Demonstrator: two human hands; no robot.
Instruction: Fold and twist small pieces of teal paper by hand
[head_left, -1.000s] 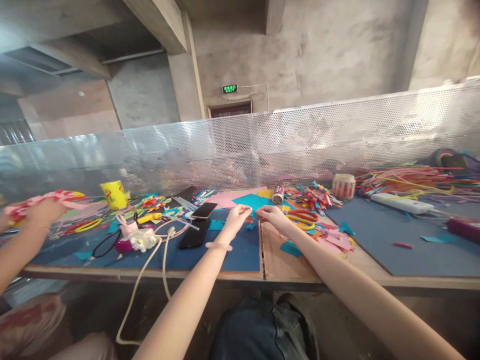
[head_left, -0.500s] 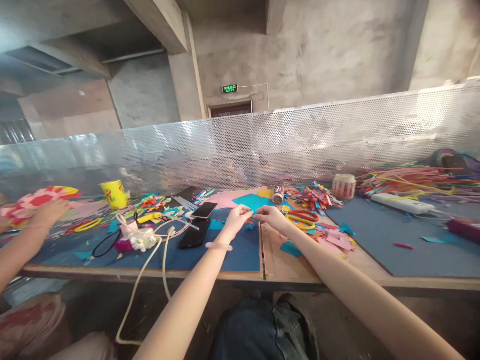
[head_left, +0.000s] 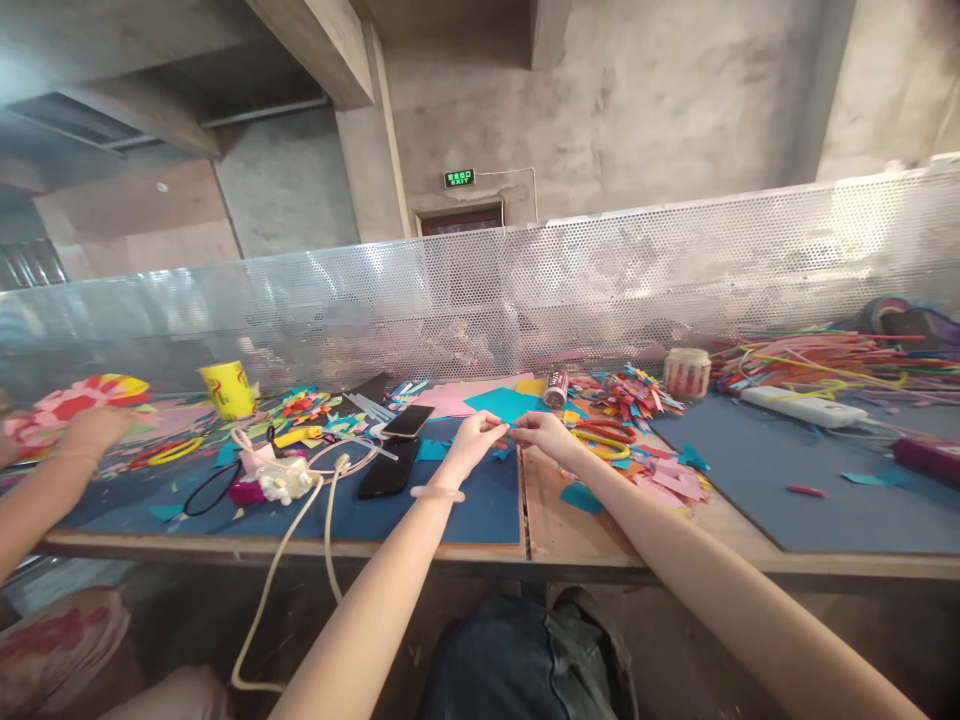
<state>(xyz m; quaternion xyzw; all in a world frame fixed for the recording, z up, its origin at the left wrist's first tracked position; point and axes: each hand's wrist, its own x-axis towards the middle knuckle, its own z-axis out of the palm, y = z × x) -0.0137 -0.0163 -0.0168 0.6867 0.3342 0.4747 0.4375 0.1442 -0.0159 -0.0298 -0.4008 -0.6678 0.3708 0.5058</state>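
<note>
My left hand (head_left: 478, 442) and my right hand (head_left: 546, 437) meet over the middle of the table, fingertips pinched close together. Between them is a small piece of blue paper (head_left: 510, 428), mostly covered by the fingers. Just behind lie larger blue paper sheets (head_left: 501, 402) on pink paper (head_left: 442, 399). Close to my right hand are scissors with yellow and orange handles (head_left: 604, 443) and a heap of pink paper scraps (head_left: 673, 478). Left of my left wrist, two dark phones (head_left: 390, 468) rest on the blue mat (head_left: 465, 515).
At far left a co-worker's hand (head_left: 97, 430) holds a red, pink and yellow paper flower (head_left: 75, 405). A yellow cup (head_left: 228, 390), a small can (head_left: 556, 388), a jar (head_left: 687, 373) and a white power strip (head_left: 804, 407) stand around. A cable (head_left: 279, 570) hangs over the table edge.
My hands stay almost in place, still pinched together at the blue paper. The co-worker's hand and paper flower have shifted slightly left.
</note>
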